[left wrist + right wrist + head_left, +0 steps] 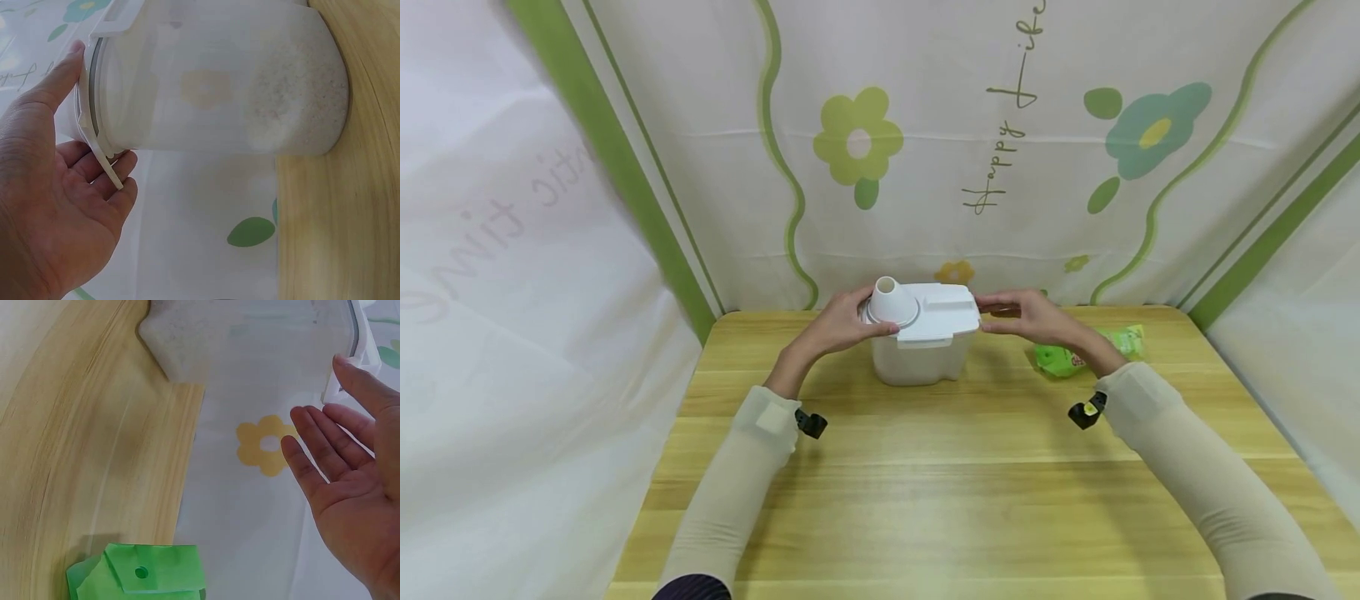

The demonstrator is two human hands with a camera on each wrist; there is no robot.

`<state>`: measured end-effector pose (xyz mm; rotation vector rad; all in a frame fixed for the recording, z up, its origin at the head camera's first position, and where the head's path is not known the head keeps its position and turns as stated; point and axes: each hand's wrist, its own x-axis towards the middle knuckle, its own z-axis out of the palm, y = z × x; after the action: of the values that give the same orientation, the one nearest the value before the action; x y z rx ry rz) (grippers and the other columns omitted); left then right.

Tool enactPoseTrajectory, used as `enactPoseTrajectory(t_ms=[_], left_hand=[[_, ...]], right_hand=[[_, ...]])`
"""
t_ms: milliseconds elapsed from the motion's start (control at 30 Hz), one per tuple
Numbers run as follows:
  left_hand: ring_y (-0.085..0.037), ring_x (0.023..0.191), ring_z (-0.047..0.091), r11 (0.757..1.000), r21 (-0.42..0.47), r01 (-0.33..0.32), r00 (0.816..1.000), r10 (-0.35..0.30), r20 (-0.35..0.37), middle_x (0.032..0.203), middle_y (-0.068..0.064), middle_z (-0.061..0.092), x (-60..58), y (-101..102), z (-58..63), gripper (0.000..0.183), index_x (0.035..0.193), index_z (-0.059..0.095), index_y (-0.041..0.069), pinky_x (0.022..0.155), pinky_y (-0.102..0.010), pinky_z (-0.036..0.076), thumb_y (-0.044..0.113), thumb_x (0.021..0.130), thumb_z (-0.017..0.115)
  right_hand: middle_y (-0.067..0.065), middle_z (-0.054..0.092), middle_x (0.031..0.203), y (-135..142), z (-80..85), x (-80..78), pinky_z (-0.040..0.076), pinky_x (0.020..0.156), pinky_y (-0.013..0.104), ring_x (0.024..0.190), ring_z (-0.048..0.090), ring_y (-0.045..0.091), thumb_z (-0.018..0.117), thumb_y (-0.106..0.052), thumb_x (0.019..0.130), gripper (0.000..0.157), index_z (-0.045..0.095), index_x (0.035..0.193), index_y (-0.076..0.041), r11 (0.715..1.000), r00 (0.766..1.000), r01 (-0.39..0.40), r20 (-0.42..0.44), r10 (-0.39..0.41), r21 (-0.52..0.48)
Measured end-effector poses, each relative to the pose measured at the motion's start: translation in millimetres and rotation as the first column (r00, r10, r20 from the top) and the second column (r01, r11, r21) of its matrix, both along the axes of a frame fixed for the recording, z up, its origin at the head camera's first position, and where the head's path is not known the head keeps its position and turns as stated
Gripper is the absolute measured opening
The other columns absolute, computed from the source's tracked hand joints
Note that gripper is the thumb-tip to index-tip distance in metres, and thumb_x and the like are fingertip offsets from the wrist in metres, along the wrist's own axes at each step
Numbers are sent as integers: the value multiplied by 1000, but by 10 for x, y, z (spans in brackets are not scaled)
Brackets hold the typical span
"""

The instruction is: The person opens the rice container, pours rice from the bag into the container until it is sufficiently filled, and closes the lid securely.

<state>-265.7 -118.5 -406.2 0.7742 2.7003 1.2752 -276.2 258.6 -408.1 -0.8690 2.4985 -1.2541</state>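
Toward the back of the table stands a translucent plastic storage container [917, 364] with a white lid [946, 315]. A white cone-shaped spout [891, 303] rises from the lid's left part. Pale grainy contents [297, 103] lie low in the container in the left wrist view. My left hand [841, 322] grips the lid's left end, thumb over the front rim and fingers around the far side. At the right end, my right hand [1033, 317] has its fingers extended, with the thumb close to the lid's edge latch [340, 384]; contact there is unclear.
A green packet [1060, 361] lies on the wooden table [925, 500] behind my right wrist, partly hidden by it. White fabric printed with flowers [857, 137] hangs along the table's back and sides. Small black cameras [811, 424] sit on both wrists.
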Motion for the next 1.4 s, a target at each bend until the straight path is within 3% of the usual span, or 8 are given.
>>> enactPoseTrajectory(t_ms=[200,533,733,967,1167,1267,1400], left_hand=[[-26,114,65,1000,0,0,1000,0,7,130,-13,71,15,-1,-1,79,149,56,4,102,-46,53,44,88,86],[-27,115,65,1000,10,-3,1000,3,29,130,-13,71,19,-2,-1,80,150,55,4,103,-47,53,44,88,86],[-27,113,65,1000,20,-5,999,4,34,128,-13,72,17,-8,0,78,149,56,4,101,-46,53,43,88,86],[-27,113,65,1000,21,-6,1000,5,30,127,-12,72,17,-8,-6,77,149,57,5,102,-46,53,43,88,87],[-27,116,65,1000,19,-5,999,4,39,131,-14,71,21,-11,5,78,150,56,5,104,-47,53,42,89,87],[-28,117,64,1000,14,-1,999,1,40,132,-14,70,20,-12,10,79,151,55,5,105,-48,52,43,89,86],[-28,119,64,1000,6,6,999,-6,41,134,-14,69,18,-7,16,80,151,54,4,106,-49,52,45,90,85]], right_hand=[[25,68,136,-22,-22,-36,60,93,26,121,70,39,76,-12,100,50,61,144,7,1000,999,11,34,-11,-8],[23,70,133,-50,-68,-112,60,89,24,118,72,37,80,-11,95,47,67,138,4,1000,1000,27,9,-27,-7],[24,70,132,-59,-114,-135,61,86,25,115,73,37,81,-10,95,45,69,136,4,998,998,46,41,-44,-43],[27,71,128,-65,-194,-161,62,83,26,103,76,15,79,-5,95,42,68,134,8,993,998,38,45,-33,-112],[30,71,125,-78,-219,-165,62,80,24,97,76,6,79,-5,95,42,68,132,9,991,999,40,26,-37,-126],[29,71,126,-68,-217,-173,62,81,24,98,76,7,79,-5,95,42,68,133,8,992,999,39,33,-35,-118],[28,68,134,-46,-168,-179,62,86,27,111,75,24,80,-5,95,50,63,140,8,995,998,16,65,-10,-101]])
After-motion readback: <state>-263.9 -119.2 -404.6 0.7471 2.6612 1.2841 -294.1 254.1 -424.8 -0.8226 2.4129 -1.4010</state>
